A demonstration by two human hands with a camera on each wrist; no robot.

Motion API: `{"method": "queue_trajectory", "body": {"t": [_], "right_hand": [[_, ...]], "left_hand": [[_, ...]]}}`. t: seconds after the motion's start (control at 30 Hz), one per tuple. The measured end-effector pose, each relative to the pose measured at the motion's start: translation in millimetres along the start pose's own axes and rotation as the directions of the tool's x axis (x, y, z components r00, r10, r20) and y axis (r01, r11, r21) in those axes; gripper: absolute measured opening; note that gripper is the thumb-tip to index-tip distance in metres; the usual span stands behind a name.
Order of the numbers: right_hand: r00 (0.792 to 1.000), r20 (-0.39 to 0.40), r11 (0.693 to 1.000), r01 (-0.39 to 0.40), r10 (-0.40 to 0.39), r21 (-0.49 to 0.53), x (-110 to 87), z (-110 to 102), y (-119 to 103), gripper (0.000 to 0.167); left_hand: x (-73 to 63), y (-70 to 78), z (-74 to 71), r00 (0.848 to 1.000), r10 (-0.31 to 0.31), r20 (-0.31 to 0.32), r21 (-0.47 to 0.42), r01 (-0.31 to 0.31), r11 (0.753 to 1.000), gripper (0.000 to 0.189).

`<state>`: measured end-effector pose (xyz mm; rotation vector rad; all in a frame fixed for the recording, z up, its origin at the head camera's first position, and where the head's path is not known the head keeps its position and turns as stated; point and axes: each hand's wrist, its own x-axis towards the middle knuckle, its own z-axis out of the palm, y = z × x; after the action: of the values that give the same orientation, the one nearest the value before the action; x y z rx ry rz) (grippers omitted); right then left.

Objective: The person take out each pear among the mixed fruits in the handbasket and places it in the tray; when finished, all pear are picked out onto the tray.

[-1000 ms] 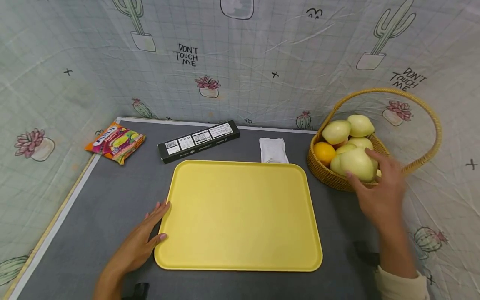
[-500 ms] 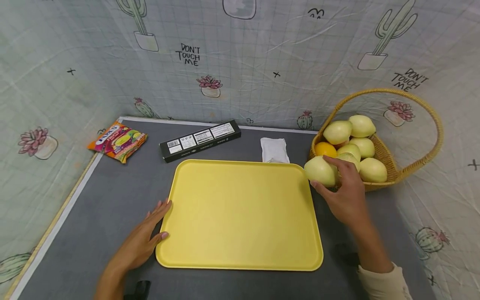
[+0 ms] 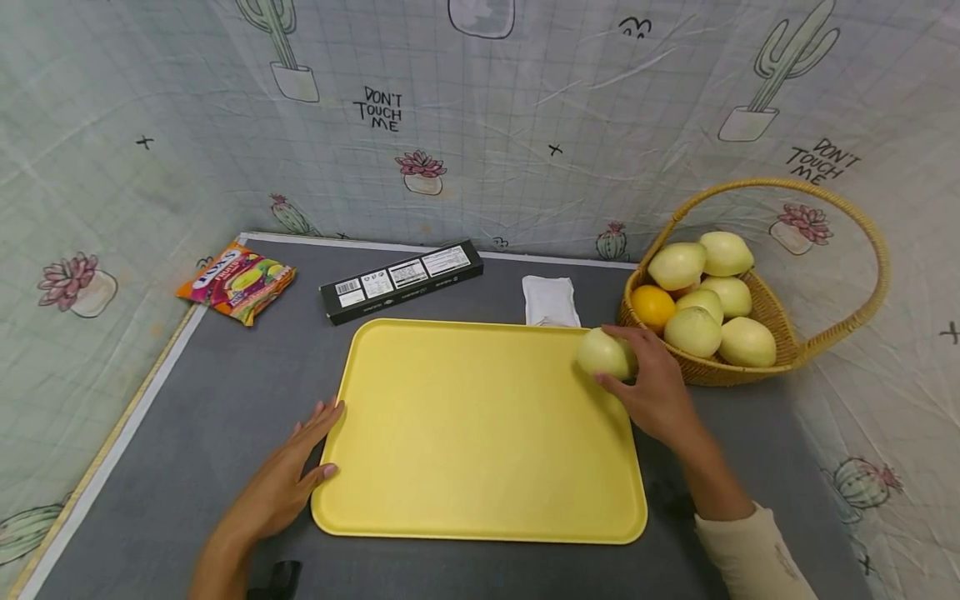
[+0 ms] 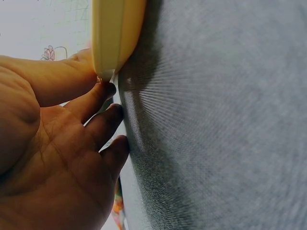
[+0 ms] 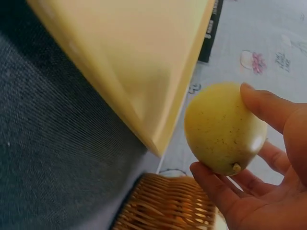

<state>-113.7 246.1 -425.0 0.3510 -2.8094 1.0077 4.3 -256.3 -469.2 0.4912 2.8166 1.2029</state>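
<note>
In the head view my right hand holds a round, pale yellow-green fruit above the back right corner of a yellow tray. In the right wrist view the thumb and fingertips pinch the fruit from opposite sides, and its stubby stem shows. My left hand rests at the tray's left edge with its fingers extended. The left wrist view has its thumb against the tray's rim, with the other fingertips near the grey tabletop.
A wicker basket with a tall handle stands to the right, holding an orange and several similar pale fruits. Behind the tray lie a black box and a white packet. A colourful snack bag is at the far left.
My right hand has lifted the pale fruit out of the basket and carried it left over the tray's corner. The left hand has stayed at the tray's edge.
</note>
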Motion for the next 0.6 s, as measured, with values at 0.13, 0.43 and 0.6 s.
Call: {"method": "queue_trajectory", "body": {"t": [0.13, 0.43, 0.6], "right_hand": [[0.998, 0.060, 1.000, -0.022, 0.023, -0.010, 6.0, 6.5, 4.2, 0.067], [0.991, 0.119, 0.997, -0.061, 0.065, -0.038, 19.9, 13.6, 5.1, 0.067], [0.991, 0.117, 0.997, -0.061, 0.065, -0.036, 23.3, 13.3, 5.0, 0.068]], "left_hand": [[-0.1, 0.8, -0.4, 1.000, 0.001, 0.001, 0.003, -0.001, 1.000, 0.082], [0.0, 2.1, -0.5, 1.000, -0.018, 0.008, 0.002, 0.018, 1.000, 0.082], [-0.6, 2.8, 0.1, 1.000, 0.003, -0.004, 0.001, -0.003, 1.000, 0.082]]}}
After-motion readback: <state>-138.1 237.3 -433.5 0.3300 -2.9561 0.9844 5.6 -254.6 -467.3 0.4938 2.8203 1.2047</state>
